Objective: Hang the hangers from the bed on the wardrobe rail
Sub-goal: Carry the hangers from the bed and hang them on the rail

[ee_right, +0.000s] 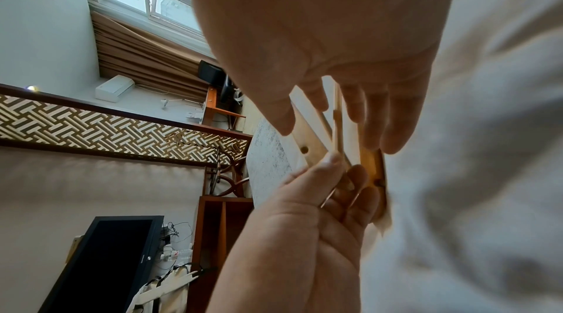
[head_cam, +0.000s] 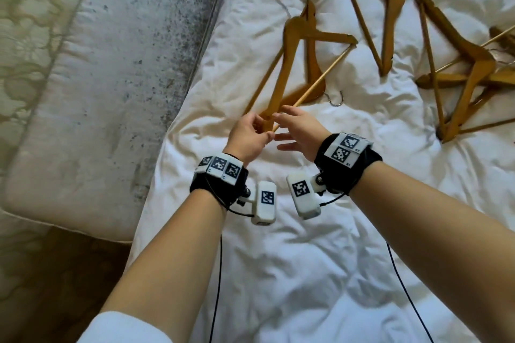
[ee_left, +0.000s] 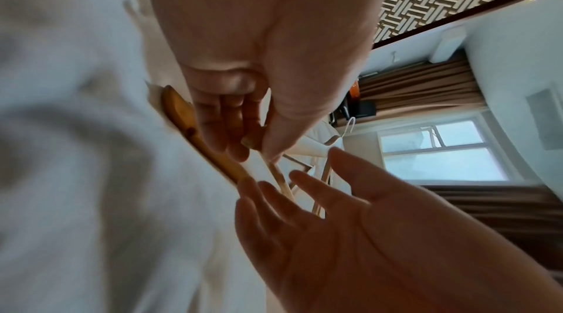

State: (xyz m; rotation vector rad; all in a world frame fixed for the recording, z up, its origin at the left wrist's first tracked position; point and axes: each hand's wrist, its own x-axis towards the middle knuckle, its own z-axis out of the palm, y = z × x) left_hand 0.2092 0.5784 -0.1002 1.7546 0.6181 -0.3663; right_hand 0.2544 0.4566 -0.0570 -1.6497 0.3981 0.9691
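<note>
Several wooden hangers with metal hooks lie on the white duvet [head_cam: 306, 259]. Two of them overlap just ahead of my hands: the nearest hanger [head_cam: 288, 64] and a second hanger [head_cam: 313, 64] crossing it. My left hand [head_cam: 266, 131] pinches the nearest hanger's near end, where its thin bar [ee_left: 275, 173] meets the arm, between thumb and fingers [ee_right: 332, 166]. My right hand [head_cam: 281, 131] hovers beside that same end with its fingers [ee_right: 374, 121] straight and spread, holding nothing. The wardrobe rail is not in view.
Another hanger [head_cam: 390, 8] lies farther back, and a pile of hangers [head_cam: 468, 72] sits at the right. A speckled bed edge [head_cam: 156, 50] and a patterned cover [head_cam: 41, 36] run along the left, with brown floor below. A television [ee_right: 106, 258] shows in the right wrist view.
</note>
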